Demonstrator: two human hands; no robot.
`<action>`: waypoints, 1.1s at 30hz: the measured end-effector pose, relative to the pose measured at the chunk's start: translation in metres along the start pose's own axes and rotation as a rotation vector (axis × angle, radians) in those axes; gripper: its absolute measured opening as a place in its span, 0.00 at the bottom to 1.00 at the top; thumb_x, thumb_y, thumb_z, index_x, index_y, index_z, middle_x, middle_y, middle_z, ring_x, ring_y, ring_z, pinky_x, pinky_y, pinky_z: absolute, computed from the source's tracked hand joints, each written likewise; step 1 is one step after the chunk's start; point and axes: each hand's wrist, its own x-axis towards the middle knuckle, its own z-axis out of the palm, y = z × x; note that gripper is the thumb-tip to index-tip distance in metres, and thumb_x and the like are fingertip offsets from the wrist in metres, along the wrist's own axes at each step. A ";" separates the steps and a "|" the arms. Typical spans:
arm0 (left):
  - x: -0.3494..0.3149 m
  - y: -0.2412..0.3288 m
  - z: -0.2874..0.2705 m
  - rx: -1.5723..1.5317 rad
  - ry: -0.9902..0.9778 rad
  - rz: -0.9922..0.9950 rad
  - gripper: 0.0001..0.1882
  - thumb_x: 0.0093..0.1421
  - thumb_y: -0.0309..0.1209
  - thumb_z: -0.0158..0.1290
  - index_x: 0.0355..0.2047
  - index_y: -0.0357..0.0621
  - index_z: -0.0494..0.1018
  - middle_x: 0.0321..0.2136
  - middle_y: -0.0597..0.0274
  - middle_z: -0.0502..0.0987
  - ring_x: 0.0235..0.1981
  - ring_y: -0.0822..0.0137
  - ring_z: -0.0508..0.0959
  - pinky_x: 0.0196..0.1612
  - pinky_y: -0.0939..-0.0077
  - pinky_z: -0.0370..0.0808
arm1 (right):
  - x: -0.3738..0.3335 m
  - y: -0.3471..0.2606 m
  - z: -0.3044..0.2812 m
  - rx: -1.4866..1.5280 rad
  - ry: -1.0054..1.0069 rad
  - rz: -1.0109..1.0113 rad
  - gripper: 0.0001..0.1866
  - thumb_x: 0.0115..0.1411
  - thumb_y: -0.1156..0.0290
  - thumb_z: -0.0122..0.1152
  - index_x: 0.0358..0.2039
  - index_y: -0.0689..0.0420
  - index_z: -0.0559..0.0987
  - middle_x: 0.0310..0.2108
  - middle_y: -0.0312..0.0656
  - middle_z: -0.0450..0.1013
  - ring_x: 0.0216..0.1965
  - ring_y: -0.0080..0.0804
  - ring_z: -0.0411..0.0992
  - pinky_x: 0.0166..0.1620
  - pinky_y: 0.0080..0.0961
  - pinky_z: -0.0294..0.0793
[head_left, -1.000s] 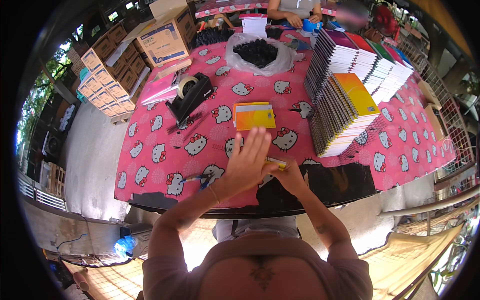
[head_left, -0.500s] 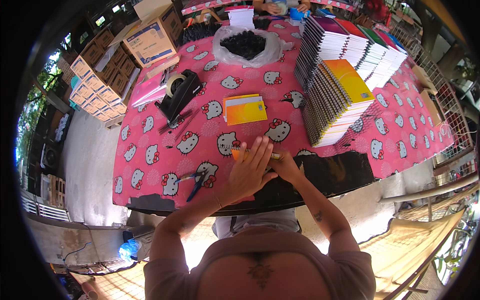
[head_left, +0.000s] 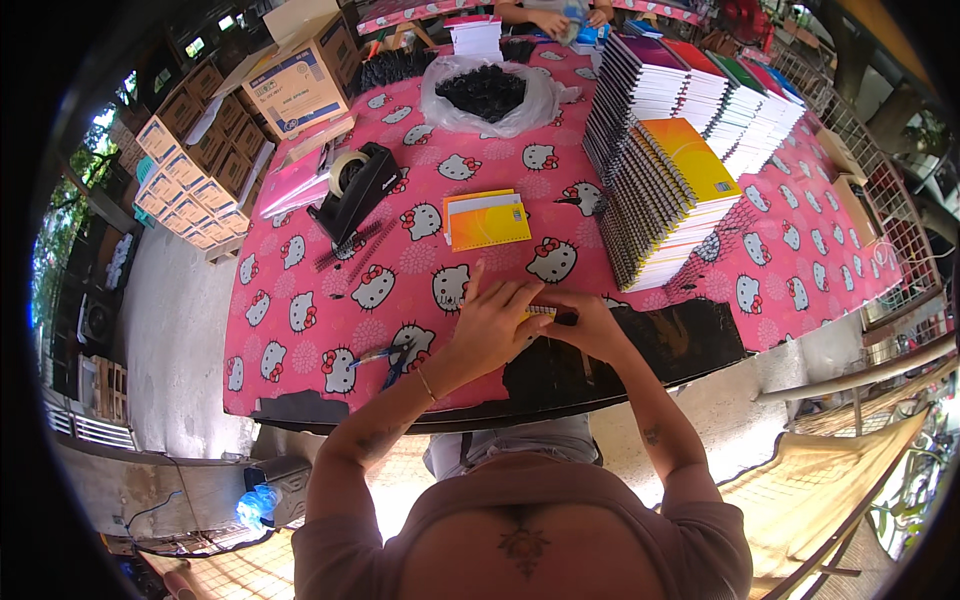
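Observation:
At the near edge of the table, a small spiral notebook [head_left: 540, 310] with yellow showing is mostly hidden between my two hands. My left hand [head_left: 492, 328] lies over its left side, index finger pointing away and the other fingers bent onto it. From the right, my right hand [head_left: 588, 324] grips it with curled fingers. To the left of my left hand lies a blue-handled hand tool [head_left: 394, 368], partly covered by my forearm. Beyond my hands sit a few loose yellow-orange notebook sheets [head_left: 490, 222], one spotted with a white piece.
A stack of yellow spiral notebooks [head_left: 665, 210] stands to the right, with taller coloured notebook stacks [head_left: 660, 85] behind. A black tape dispenser [head_left: 358, 190] and loose wire coils [head_left: 370, 242] are at left. A plastic bag of black pieces [head_left: 545, 105] lies farther back. Another person's hands [head_left: 560, 25] work across the table.
My left hand has gone from flat, outstretched fingers over the notebook to bent fingers on it. My right hand has shifted slightly right. The notebook's yellow edge now shows between them.

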 end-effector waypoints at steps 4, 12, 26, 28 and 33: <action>0.000 -0.005 0.002 0.004 -0.030 0.012 0.09 0.60 0.33 0.60 0.40 0.47 0.77 0.30 0.66 0.78 0.38 0.62 0.80 0.70 0.47 0.51 | -0.002 -0.010 -0.030 0.140 -0.073 0.144 0.13 0.61 0.73 0.67 0.45 0.64 0.83 0.34 0.41 0.82 0.37 0.20 0.78 0.44 0.21 0.78; -0.003 -0.006 0.001 -0.056 -0.040 0.005 0.09 0.59 0.32 0.60 0.39 0.46 0.77 0.31 0.63 0.79 0.37 0.59 0.79 0.56 0.52 0.67 | 0.010 -0.012 -0.037 -0.076 -0.139 -0.093 0.06 0.54 0.78 0.67 0.33 0.62 0.80 0.28 0.43 0.78 0.29 0.31 0.79 0.35 0.26 0.77; 0.150 0.072 -0.098 0.015 0.401 0.292 0.20 0.65 0.34 0.57 0.57 0.43 0.74 0.46 0.49 0.77 0.47 0.63 0.80 0.47 0.65 0.77 | -0.008 -0.155 -0.068 0.289 0.457 -0.151 0.28 0.66 0.77 0.58 0.66 0.62 0.66 0.46 0.41 0.74 0.56 0.30 0.71 0.56 0.27 0.74; 0.205 0.060 -0.088 -0.608 0.149 0.237 0.19 0.65 0.34 0.57 0.56 0.43 0.75 0.43 0.51 0.77 0.45 0.60 0.79 0.49 0.64 0.74 | 0.013 -0.171 -0.124 0.396 0.437 -0.117 0.27 0.65 0.79 0.57 0.65 0.65 0.67 0.48 0.41 0.74 0.54 0.27 0.72 0.56 0.24 0.73; 0.301 0.050 -0.028 -0.439 0.223 0.223 0.18 0.63 0.37 0.58 0.51 0.43 0.78 0.39 0.53 0.77 0.41 0.56 0.77 0.48 0.62 0.73 | 0.055 -0.143 -0.248 -0.100 0.387 0.065 0.24 0.64 0.73 0.63 0.60 0.65 0.74 0.47 0.39 0.76 0.41 0.22 0.74 0.47 0.22 0.74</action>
